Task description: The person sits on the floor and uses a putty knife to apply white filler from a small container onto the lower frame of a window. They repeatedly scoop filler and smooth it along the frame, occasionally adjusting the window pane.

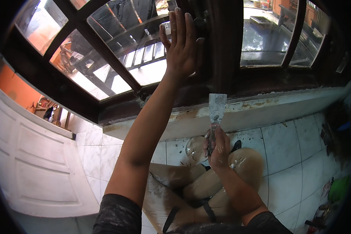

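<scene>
We hold the putty knife (216,113) clenched in our right hand (218,146), blade upright against the sill (261,107), while our left hand (182,43) rests flat, fingers spread, on the window frame (218,46) above.

Dark-framed window (105,54), white tiled wall (284,152)

The left hand (182,43) lies flat, fingers spread, on the dark window frame (222,50) at 12 o'clock. At centre, the right hand (218,146) grips a putty knife (217,107), blade up against the pale sill (261,109). A white door (39,163) stands at 8 o'clock.
</scene>
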The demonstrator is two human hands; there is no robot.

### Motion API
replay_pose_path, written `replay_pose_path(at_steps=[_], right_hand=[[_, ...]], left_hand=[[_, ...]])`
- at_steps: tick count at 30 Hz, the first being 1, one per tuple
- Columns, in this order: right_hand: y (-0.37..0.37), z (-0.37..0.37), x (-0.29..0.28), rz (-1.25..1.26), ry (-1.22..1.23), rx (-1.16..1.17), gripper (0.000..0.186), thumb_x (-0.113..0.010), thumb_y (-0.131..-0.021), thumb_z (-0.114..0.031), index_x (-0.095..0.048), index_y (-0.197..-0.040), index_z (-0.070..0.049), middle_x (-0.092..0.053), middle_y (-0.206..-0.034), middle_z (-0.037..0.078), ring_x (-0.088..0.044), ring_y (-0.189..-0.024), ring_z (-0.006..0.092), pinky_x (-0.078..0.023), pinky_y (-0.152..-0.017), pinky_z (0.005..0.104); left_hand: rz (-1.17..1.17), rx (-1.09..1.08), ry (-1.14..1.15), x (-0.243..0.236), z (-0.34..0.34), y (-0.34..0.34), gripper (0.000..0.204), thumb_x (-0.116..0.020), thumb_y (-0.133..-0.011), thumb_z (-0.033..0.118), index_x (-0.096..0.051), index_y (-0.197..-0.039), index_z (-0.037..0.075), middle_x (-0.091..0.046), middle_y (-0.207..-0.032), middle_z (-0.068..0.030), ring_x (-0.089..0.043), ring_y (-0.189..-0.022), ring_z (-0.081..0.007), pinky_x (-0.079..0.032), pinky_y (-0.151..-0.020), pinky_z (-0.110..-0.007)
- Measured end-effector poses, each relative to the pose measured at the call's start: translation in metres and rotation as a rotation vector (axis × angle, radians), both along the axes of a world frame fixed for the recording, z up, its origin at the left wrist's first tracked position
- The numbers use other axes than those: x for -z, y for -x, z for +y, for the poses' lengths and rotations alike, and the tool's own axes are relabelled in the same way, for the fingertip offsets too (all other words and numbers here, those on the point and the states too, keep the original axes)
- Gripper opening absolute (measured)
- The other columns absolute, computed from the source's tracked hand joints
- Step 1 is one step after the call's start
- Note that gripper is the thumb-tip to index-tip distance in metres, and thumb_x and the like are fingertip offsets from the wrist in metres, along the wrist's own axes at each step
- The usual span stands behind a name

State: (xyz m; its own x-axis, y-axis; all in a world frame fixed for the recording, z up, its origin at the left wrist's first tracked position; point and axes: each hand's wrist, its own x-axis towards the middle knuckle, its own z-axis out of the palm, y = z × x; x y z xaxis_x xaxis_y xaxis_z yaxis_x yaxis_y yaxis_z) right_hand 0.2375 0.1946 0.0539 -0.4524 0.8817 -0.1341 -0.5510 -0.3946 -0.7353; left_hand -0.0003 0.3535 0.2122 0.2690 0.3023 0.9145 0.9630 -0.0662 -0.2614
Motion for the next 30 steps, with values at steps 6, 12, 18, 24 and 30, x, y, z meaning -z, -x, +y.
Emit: replay_pose_path(at_steps=[6,12,18,24,30], right_hand=[[0.008,0.001,0.010,0.040,0.040,0.023,0.051,-0.052,-0.121,-0.055,-0.067,-0.112,-0.008,-0.059,-0.078,0.003,-0.056,-0.057,0.0146,-0.043,-0.043,0.0319],[0.002,-0.002,0.016,0.047,-0.042,0.009,0.050,-0.052,-0.121,-0.055,-0.065,-0.118,-0.007,-0.062,-0.082,0.004,-0.057,-0.057,0.0150,-0.043,-0.043,0.0322],[0.001,0.000,-0.009,0.066,0.035,0.134,0.049,-0.052,-0.121,-0.053,-0.065,-0.117,-0.007,-0.060,-0.076,0.005,-0.055,-0.054,0.0154,-0.041,-0.042,0.0318],[-0.001,0.000,0.012,0.066,-0.005,0.026,0.048,-0.050,-0.123,-0.048,-0.067,-0.122,-0.004,-0.064,-0.090,0.004,-0.057,-0.060,0.0127,-0.042,-0.045,0.0307],[0.000,-0.006,0.023,-0.001,-0.180,0.055,0.047,-0.048,-0.123,-0.048,-0.066,-0.125,-0.005,-0.065,-0.092,0.005,-0.058,-0.059,0.0133,-0.041,-0.044,0.0291]], left_hand=[[0.046,-0.094,-0.055,0.006,0.022,0.009,0.090,-0.062,-0.113,0.042,-0.023,-0.175,-0.012,-0.027,-0.186,-0.0307,-0.022,-0.177,-0.0390,-0.004,-0.142,-0.058],[-0.038,-0.019,0.050,0.014,-0.002,0.004,0.090,-0.063,-0.114,0.044,-0.025,-0.177,-0.008,-0.024,-0.186,-0.0316,-0.018,-0.177,-0.0397,0.003,-0.140,-0.062],[-0.048,-0.058,0.085,0.046,-0.007,-0.006,0.082,-0.062,-0.114,0.045,-0.037,-0.176,-0.003,-0.030,-0.186,-0.0266,-0.025,-0.175,-0.0414,-0.001,-0.139,-0.062],[0.076,-0.179,0.118,0.057,0.002,-0.002,0.067,-0.061,-0.112,0.046,-0.053,-0.172,0.016,-0.039,-0.186,-0.0021,-0.031,-0.174,-0.0332,-0.016,-0.141,-0.058],[-0.057,0.023,0.227,0.047,-0.026,0.001,0.076,-0.071,-0.108,0.035,-0.046,-0.175,0.010,-0.032,-0.187,-0.0217,-0.027,-0.176,-0.0341,-0.010,-0.140,-0.061]])
